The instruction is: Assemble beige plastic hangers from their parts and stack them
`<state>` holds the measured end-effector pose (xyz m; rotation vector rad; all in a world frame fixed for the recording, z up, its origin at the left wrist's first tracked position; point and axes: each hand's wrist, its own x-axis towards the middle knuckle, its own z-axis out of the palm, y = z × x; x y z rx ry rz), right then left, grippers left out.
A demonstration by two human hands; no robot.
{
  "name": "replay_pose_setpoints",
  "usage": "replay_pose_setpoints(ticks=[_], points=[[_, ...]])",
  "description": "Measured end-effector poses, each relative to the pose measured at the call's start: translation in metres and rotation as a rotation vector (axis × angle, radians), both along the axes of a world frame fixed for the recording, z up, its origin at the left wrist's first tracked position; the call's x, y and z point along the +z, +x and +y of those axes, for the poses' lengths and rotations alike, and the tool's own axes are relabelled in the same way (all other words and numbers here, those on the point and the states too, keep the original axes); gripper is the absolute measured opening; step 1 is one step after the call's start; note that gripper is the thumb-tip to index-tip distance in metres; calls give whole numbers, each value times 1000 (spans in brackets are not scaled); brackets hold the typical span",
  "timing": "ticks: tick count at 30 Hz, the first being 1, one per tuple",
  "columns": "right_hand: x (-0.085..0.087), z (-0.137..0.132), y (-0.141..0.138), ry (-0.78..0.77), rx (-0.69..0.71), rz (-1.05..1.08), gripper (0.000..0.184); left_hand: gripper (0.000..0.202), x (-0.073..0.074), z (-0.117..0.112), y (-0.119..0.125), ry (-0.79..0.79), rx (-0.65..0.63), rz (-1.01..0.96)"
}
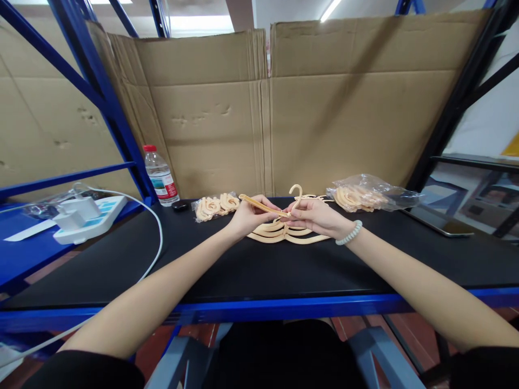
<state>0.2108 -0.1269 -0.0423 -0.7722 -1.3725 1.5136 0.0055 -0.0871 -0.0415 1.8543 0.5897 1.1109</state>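
Note:
My left hand [248,218] is closed on a cream plastic hanger arm [259,205] that slants up to the left. Meeting it at the middle of the black tabletop, my right hand [314,216] pinches a cream hook piece [297,194] where it joins the arm. A bead bracelet [349,233] circles my right wrist. Below both hands lies a small pile of finished cream hangers [286,233]. A clear bag of hook parts [214,206] sits just left of my left hand. Another clear bag of cream parts [360,197] lies to the right.
A water bottle [161,176] stands at the back left beside a small black object [180,205]. A white power strip with a charger [83,216] and its cable [156,237] lie on the blue shelf. Cardboard sheets [324,108] wall the back. A tablet [440,225] rests at right.

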Motion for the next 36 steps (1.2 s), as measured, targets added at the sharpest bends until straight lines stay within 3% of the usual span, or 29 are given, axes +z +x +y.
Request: replay_pose_setpoints(ticks=[11, 36], points=[[-1, 1, 0, -33, 2, 20, 7, 27, 1, -6, 2, 75, 51, 12], [4, -2, 0, -34, -1, 37, 8, 23, 2, -8, 4, 137, 111, 4]])
